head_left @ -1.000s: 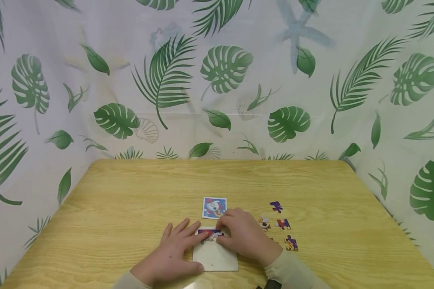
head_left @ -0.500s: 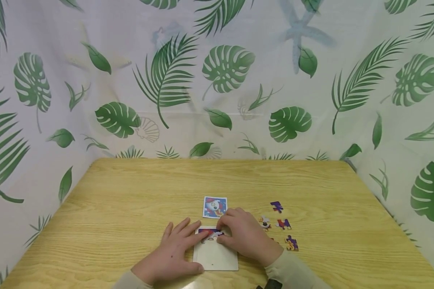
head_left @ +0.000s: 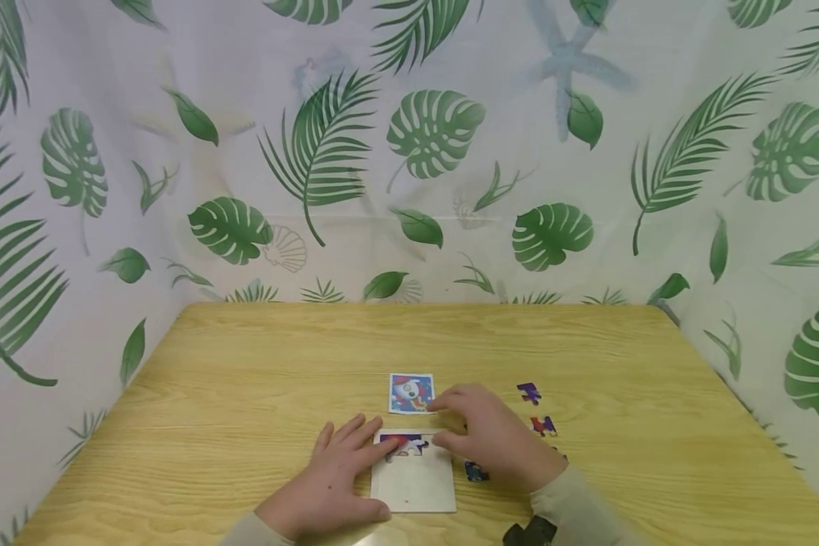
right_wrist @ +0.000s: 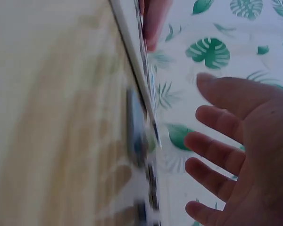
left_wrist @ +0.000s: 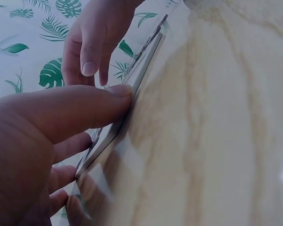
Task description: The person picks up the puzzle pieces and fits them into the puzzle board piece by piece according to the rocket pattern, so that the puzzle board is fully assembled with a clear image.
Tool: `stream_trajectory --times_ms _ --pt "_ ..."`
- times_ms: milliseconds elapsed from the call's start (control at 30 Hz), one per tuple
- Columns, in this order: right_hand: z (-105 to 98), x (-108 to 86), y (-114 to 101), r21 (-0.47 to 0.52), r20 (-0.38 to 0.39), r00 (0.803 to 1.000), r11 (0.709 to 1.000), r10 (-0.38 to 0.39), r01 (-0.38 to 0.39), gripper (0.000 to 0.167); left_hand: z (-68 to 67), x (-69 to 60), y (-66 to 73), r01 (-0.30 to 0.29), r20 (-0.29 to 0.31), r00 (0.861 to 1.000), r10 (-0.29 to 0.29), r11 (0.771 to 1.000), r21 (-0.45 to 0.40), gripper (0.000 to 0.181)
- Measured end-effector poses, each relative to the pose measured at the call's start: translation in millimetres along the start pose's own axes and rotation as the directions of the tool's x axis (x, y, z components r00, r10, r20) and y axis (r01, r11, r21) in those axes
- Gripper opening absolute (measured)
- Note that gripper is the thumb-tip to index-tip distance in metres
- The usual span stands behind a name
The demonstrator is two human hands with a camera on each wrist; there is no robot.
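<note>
White and square, a thin, flat puzzle board [head_left: 416, 489] lies on the yellow-brown, wood-look counter [head_left: 280, 364], between the person's two hands. A small joined bit of purple, red and white puzzle [head_left: 415, 447] sits at the far left part of the board. The left hand [head_left: 341, 478] is flat and spread out on the left side. Its pointing finger reaches onto the joined bit, and its thumb touches the board's edge near the close left corner. The right hand [head_left: 494, 436] is let go and loose, with its thumb and fingers apart. It hangs in the air by the far right corner of the board, with the thumb nearest. A dark blue puzzle piece [head_left: 476, 472] lies just beside the board's right edge, close to the right hand. Past that hand, on its right, are a purple puzzle piece [head_left: 528, 393] and a red and purple puzzle piece [head_left: 543, 425]. Behind the board is a blue square picture card [head_left: 408, 394] with a white rocket, and the right hand's pointing finger is near its corner.
</note>
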State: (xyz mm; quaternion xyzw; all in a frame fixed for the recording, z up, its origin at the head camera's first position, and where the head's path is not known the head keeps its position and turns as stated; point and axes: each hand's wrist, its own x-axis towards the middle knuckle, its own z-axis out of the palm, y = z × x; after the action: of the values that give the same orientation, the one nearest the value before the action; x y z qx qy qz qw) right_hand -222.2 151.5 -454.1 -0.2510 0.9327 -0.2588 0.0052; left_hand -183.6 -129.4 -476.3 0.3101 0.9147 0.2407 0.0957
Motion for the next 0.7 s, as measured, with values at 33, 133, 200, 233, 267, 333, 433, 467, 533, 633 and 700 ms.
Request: stream_trajectory --times_ms 33,133,200,233,267,333,433,467,533,633,700 --pt "-3.8 -0.9 3.9 0.007 -0.008 1.000 1.000 0.008 -0.008 0.037 0.2 0.3 0.2 0.002 -0.001 1.000 -0.002 1.000 -0.002 0.085" --pt "-14.1 -4.0 18.7 0.037 -0.041 0.999 0.999 0.036 -0.035 0.040 0.6 1.2 -0.1 0.009 -0.003 1.000 -0.009 1.000 -0.007 0.085" --pt "-19.7 -6.1 30.0 0.049 -0.055 0.996 0.996 0.072 -0.069 0.042 0.3 1.5 -0.9 0.014 0.002 1.000 -0.014 1.000 -0.016 0.085" --pt "-22.7 -7.9 35.9 0.053 -0.061 0.994 0.995 0.087 -0.083 0.043 0.3 1.8 -1.0 0.015 0.007 1.000 -0.015 1.000 -0.018 0.085" --pt "-25.8 -9.6 41.7 0.052 -0.068 0.993 0.994 0.097 -0.093 0.044 0.3 2.3 -1.4 0.017 0.012 1.000 -0.017 1.000 -0.019 0.085" --pt "-32.3 -13.1 53.1 0.048 -0.074 0.991 0.993 0.110 -0.106 0.045 -0.1 2.6 -1.8 0.020 0.020 1.000 -0.020 1.000 -0.018 0.085" --pt "-42.0 -19.0 70.1 0.041 -0.079 0.991 0.993 0.110 -0.107 0.046 -0.9 3.0 -1.8 0.023 0.024 0.999 -0.023 1.000 -0.012 0.085" --pt "-45.2 -21.1 75.3 0.039 -0.083 0.990 0.993 0.111 -0.108 0.046 -1.0 3.1 -1.8 0.024 0.024 0.999 -0.023 1.000 -0.012 0.085" --pt "-51.1 -25.7 85.2 0.039 -0.088 0.988 0.992 0.124 -0.121 0.047 -0.9 3.1 -1.7 0.022 0.022 1.000 -0.022 1.000 -0.012 0.086" --pt "-59.6 -32.7 96.1 0.029 -0.097 0.984 0.989 0.147 -0.145 0.048 -0.3 2.9 -2.2 0.018 0.021 1.000 -0.018 1.000 -0.016 0.086" --pt "-63.7 -36.9 102.4 0.040 -0.101 0.981 0.986 0.165 -0.161 0.050 -0.1 2.2 -2.8 0.017 0.021 1.000 -0.016 1.000 -0.015 0.087"
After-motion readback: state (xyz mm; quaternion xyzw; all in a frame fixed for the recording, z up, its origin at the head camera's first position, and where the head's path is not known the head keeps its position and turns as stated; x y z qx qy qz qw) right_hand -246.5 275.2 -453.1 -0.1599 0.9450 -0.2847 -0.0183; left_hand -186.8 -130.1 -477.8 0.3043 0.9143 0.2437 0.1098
